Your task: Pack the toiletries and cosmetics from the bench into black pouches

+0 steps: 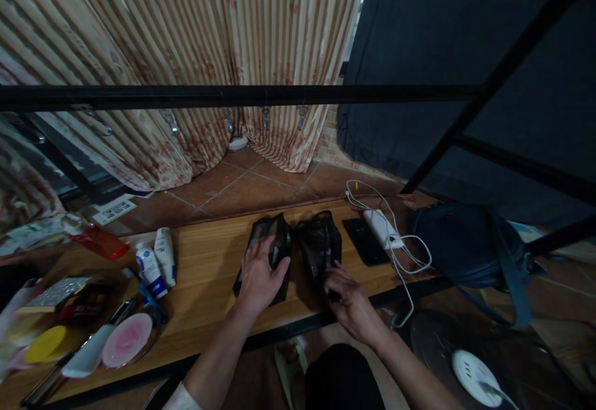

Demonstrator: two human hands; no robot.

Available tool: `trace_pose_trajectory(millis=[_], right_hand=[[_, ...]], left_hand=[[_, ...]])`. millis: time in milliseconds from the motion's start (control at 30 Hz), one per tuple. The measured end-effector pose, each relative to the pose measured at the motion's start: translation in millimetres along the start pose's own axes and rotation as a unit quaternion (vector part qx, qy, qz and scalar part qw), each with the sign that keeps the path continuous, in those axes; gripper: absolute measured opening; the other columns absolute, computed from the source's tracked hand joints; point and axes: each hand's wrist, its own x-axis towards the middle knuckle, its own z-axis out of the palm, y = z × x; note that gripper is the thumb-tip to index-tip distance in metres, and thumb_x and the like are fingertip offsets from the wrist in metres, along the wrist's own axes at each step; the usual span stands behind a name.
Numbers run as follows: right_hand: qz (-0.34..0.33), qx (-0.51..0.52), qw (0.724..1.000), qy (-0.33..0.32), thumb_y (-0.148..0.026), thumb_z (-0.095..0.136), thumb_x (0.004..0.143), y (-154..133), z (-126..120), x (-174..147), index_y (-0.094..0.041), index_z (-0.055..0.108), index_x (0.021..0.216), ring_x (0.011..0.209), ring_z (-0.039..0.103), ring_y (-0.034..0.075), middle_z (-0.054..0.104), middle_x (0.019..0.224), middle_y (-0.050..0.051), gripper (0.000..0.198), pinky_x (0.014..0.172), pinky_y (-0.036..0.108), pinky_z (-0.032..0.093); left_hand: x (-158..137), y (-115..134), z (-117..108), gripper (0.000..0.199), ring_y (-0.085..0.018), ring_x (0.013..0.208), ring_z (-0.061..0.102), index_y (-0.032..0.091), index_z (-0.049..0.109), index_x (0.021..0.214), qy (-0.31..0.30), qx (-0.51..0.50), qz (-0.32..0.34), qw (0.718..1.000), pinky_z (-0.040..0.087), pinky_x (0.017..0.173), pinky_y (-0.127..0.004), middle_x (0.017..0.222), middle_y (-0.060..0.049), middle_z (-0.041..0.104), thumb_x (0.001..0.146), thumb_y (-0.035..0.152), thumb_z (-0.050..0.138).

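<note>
Two black mesh pouches lie side by side on the wooden board in the middle of the head view. My left hand rests on the left pouch, thumb and fingers apart, with the palm covering its near part. My right hand has its fingers curled around the near end of the right pouch. Pale shapes show faintly through the mesh of both pouches, but I cannot make out what they are. Just right of the right pouch lies a black phone.
A white power strip with looping cables and a dark blue bag are at the right. White tubes, a red bottle, a pink round container and several toiletries crowd the left. A black metal bar crosses beyond the board.
</note>
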Motion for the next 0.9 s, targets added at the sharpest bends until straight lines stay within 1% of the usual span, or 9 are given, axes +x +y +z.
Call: trace_pose_trajectory(millis=[100,167,233,300,367,467,633,767,900], right_hand=[[0.038,0.040,0.998,0.031,-0.004,0.044,0.070,8,-9,-1,-0.022,0.044,0.070,0.079,0.054,0.016,0.051,0.073,-0.002,0.018,0.103,0.044,0.034],[0.061,0.062,0.995,0.043,-0.006,0.045,0.072,16,-14,-2,-0.021,0.046,0.069,0.079,0.055,0.016,0.052,0.073,-0.001,0.015,0.097,0.039,0.038],[0.099,0.081,0.990,0.054,-0.009,0.047,0.074,25,-16,-5,-0.020,0.050,0.070,0.080,0.056,0.017,0.056,0.075,0.000,0.012,0.086,0.033,0.044],[0.148,0.091,0.982,0.077,-0.015,0.051,0.076,34,-18,-9,-0.019,0.056,0.076,0.079,0.057,0.018,0.060,0.079,0.001,0.006,0.075,0.029,0.046],[0.197,0.093,0.970,0.107,-0.024,0.056,0.078,44,-20,-15,-0.018,0.060,0.086,0.080,0.060,0.019,0.064,0.084,0.003,0.010,0.073,0.028,0.047],[0.249,0.101,0.954,0.131,-0.034,0.061,0.078,55,-23,-24,-0.018,0.063,0.097,0.086,0.062,0.021,0.068,0.093,0.006,0.025,0.077,0.031,0.048],[0.287,0.097,0.942,0.142,-0.041,0.063,0.076,61,-26,-31,-0.017,0.064,0.095,0.085,0.063,0.023,0.070,0.091,0.007,0.030,0.077,0.033,0.049],[0.308,0.097,0.932,0.162,-0.044,0.064,0.076,65,-25,-31,-0.016,0.063,0.099,0.085,0.064,0.023,0.070,0.094,0.008,0.036,0.078,0.033,0.050],[0.308,0.088,0.931,0.173,-0.045,0.065,0.074,69,-25,-30,-0.016,0.063,0.101,0.088,0.065,0.024,0.071,0.097,0.009,0.040,0.078,0.034,0.050]], left_hand=[[-8,-12,-8,0.060,-0.031,0.128,0.041,0.023,0.045,0.133,-0.006,0.006,-0.027,1.000,0.033,0.106,-0.052,0.138,-0.011,0.044,0.081,0.051,0.054],[-14,-26,-15,0.063,-0.029,0.132,0.036,0.024,0.043,0.134,-0.021,-0.024,-0.059,0.998,0.030,0.109,-0.050,0.141,-0.010,0.040,0.081,0.055,0.052],[-20,-41,-18,0.063,-0.027,0.134,0.034,0.024,0.041,0.136,-0.036,-0.066,-0.094,0.993,0.027,0.111,-0.048,0.142,-0.010,0.038,0.083,0.057,0.049],[-25,-53,-15,0.064,-0.027,0.136,0.032,0.026,0.037,0.138,-0.052,-0.100,-0.117,0.987,0.025,0.112,-0.047,0.143,-0.009,0.036,0.083,0.056,0.048],[-26,-57,-9,0.066,-0.027,0.136,0.032,0.027,0.034,0.141,-0.066,-0.120,-0.120,0.983,0.025,0.112,-0.047,0.144,-0.009,0.035,0.083,0.056,0.049],[-23,-51,6,0.068,-0.027,0.134,0.034,0.028,0.032,0.142,-0.074,-0.125,-0.113,0.983,0.026,0.112,-0.046,0.143,-0.009,0.035,0.082,0.055,0.051],[-18,-29,27,0.070,-0.026,0.136,0.031,0.028,0.032,0.142,-0.079,-0.127,-0.103,0.983,0.027,0.111,-0.043,0.146,-0.008,0.031,0.080,0.051,0.056],[-17,-15,39,0.075,-0.029,0.136,0.031,0.029,0.033,0.142,-0.101,-0.133,-0.103,0.981,0.028,0.110,-0.044,0.147,-0.009,0.027,0.075,0.047,0.062],[-14,-10,46,0.075,-0.027,0.132,0.036,0.027,0.035,0.141,-0.087,-0.127,-0.066,0.986,0.032,0.108,-0.042,0.142,-0.009,0.031,0.073,0.039,0.065]])
